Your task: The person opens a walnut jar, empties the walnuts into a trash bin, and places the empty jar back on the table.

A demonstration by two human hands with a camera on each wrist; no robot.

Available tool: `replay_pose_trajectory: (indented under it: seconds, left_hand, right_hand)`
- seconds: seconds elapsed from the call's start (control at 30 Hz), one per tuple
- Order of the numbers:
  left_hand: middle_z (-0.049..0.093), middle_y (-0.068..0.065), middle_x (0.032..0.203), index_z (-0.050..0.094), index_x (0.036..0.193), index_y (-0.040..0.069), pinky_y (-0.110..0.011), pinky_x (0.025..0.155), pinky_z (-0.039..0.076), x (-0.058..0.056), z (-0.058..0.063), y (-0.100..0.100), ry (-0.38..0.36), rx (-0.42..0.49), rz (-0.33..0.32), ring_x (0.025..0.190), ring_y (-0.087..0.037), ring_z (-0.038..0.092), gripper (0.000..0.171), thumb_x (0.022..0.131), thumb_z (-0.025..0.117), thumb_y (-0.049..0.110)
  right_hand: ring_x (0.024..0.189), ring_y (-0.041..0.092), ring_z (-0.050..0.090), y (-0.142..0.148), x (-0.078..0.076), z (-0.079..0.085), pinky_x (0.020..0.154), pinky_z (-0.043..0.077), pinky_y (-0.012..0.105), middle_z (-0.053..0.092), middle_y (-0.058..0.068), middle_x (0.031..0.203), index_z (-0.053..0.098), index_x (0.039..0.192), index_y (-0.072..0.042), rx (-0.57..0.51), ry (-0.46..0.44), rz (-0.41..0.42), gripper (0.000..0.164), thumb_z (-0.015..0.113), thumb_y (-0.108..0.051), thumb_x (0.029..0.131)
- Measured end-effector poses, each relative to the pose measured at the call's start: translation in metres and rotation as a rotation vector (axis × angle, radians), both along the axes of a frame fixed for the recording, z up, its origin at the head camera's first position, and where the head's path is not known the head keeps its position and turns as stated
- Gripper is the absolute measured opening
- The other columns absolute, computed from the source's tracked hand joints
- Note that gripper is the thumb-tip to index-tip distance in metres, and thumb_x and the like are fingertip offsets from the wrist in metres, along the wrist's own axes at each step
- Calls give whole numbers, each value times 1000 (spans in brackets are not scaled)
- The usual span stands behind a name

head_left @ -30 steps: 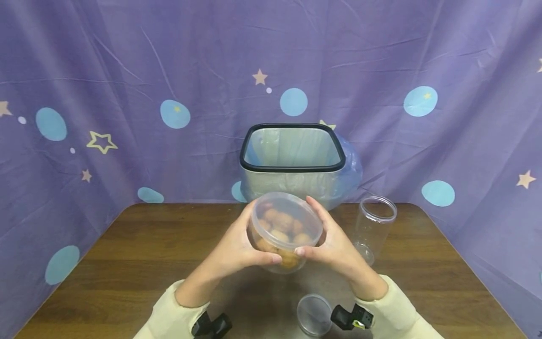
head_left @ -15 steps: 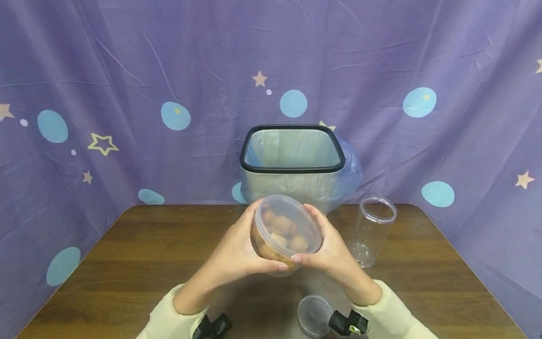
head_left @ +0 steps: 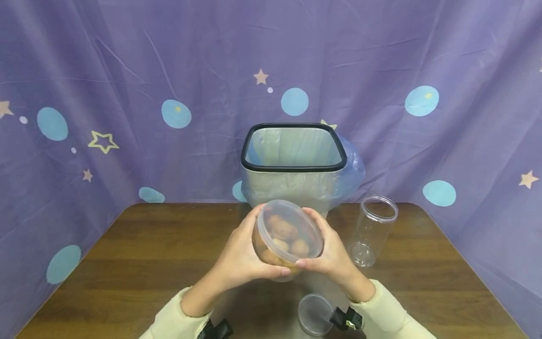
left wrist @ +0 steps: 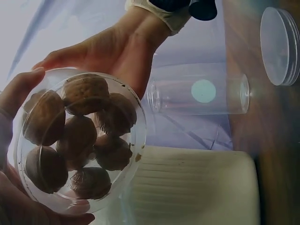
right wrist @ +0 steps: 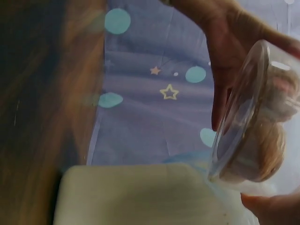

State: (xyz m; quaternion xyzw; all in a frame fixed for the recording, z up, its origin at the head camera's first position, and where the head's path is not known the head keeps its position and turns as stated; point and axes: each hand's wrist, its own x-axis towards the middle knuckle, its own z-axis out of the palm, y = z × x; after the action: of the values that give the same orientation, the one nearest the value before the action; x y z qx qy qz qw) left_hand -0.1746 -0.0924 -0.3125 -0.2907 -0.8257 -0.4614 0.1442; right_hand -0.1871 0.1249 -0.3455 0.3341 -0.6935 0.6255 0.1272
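Both hands hold a clear plastic jar of walnuts (left wrist: 77,138) above the table, its frosted lid (head_left: 296,214) tilted toward the head camera. My left hand (head_left: 241,256) grips the jar's left side, thumb across the near side. On the opposite side, my right hand (head_left: 336,254) curls round it, its thumb at the lid's lower edge. Several walnuts show through the clear base in the left wrist view. The right wrist view catches the jar (right wrist: 251,140) edge-on, between the two hands.
Behind the hands stands a pale bin with a black rim (head_left: 294,168) and a bluish bag round it. An uncovered clear jar (head_left: 372,230) is upright at the right. A round clear lid (head_left: 315,314) lies on the wooden table (head_left: 127,273) near the right wrist.
The walnut jar has tipped further to the right and come slightly lower and nearer. The walnuts have shifted under the lid. Both hands have kept their grip.
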Motion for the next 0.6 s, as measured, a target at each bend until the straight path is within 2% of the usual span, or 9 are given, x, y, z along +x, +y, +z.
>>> replay_pose_trajectory:
  seconds: [0.23,0.6]
  left_hand:
    - [57,2,123,35,141,19,-40,88,47,-4,0,-1,-5,6,-19,106,-15,56,109,48,92,35]
    - [58,-2,121,34,141,16,-36,89,49,-9,-5,-3,-63,25,-85,105,-17,57,109,50,93,29]
  right_hand:
    - [115,7,50,2,-11,-4,98,38,18,49,31,127,35,136,9,35,71,14,103,77,-55,68]
    - [122,8,45,6,-26,-11,104,33,19,43,34,132,29,139,11,73,116,117,107,75,-56,70]
